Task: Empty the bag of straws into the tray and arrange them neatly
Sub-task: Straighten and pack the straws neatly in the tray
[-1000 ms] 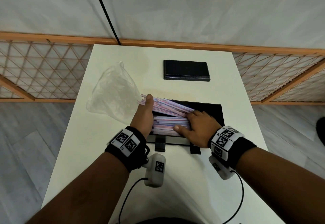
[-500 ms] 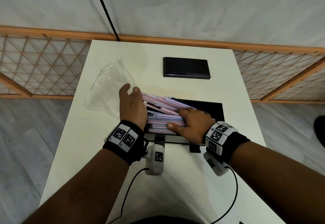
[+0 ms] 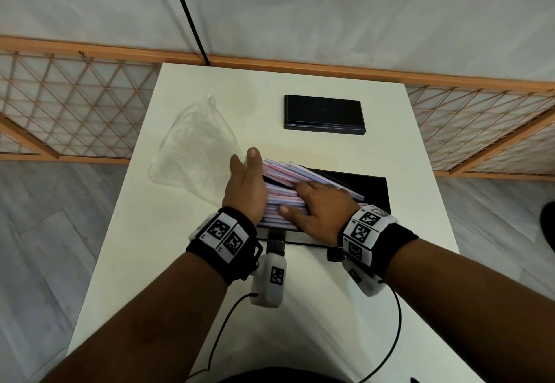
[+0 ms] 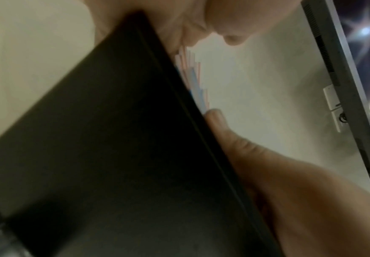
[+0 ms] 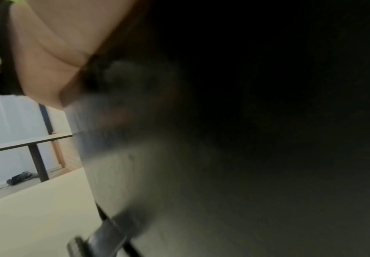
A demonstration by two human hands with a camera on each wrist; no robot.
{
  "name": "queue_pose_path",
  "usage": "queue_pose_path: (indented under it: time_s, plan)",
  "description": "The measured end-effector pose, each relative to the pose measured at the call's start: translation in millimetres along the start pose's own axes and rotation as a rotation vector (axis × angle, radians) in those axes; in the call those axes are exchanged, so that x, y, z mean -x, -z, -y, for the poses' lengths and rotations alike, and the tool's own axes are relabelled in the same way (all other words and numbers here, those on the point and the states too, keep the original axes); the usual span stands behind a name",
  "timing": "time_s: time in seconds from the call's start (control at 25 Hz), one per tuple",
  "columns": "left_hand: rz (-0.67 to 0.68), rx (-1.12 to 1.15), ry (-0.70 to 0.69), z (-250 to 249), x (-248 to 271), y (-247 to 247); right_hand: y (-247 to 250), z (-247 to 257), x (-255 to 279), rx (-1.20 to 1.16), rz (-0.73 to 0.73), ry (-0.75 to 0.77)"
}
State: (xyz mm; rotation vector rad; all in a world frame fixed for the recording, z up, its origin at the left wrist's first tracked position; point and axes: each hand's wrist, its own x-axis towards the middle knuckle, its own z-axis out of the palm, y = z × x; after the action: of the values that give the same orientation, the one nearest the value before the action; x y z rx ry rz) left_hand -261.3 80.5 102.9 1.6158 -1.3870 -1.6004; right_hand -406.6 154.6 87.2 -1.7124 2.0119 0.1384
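Observation:
A pile of pink, white and blue paper-wrapped straws (image 3: 285, 172) lies in a black tray (image 3: 372, 190) near the middle of the white table. My left hand (image 3: 244, 181) stands on edge with straight fingers, pressing against the straws' left ends. My right hand (image 3: 318, 205) lies flat on top of the pile, fingers spread. The empty clear plastic bag (image 3: 195, 151) lies crumpled to the left of the tray. In the left wrist view the straw ends (image 4: 193, 78) stick up past the tray's dark wall (image 4: 113, 156). The right wrist view is mostly dark.
A second black tray or lid (image 3: 324, 116) sits at the back of the table (image 3: 420, 232). A wooden lattice railing (image 3: 75, 106) runs behind and beside the table. Grey floor lies on both sides.
My left hand has turned back on edge against the straw ends after lifting away to the left. The right hand has stayed on the pile, shifting slightly.

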Motion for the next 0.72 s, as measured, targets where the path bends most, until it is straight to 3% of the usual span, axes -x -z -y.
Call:
queue_pose_path:
  time_s: [0.12, 0.24, 0.4, 0.56, 0.72]
  plan:
    - [0.145, -0.130, -0.003, 4.7, -1.0, -3.1, 4.3, -1.7, 7.8, 0.118, -0.074, -0.062]
    - [0.088, -0.158, 0.015, 5.9, -1.0, -0.9, 1.6, -13.0, 13.7, 0.033, -0.088, -0.050]
    - [0.043, -0.054, -0.020, 5.4, -2.2, 2.0, -1.3, -28.6, 25.0, -0.114, -0.271, -0.051]
    - [-0.006, 0.174, 0.033, 13.6, -18.3, -0.3, -6.6, -30.2, 32.1, -0.006, -0.136, -0.167]
    - [0.005, 0.237, 0.040, 16.2, -24.9, -0.5, -6.0, -29.2, 33.0, -0.012, -0.225, -0.155]
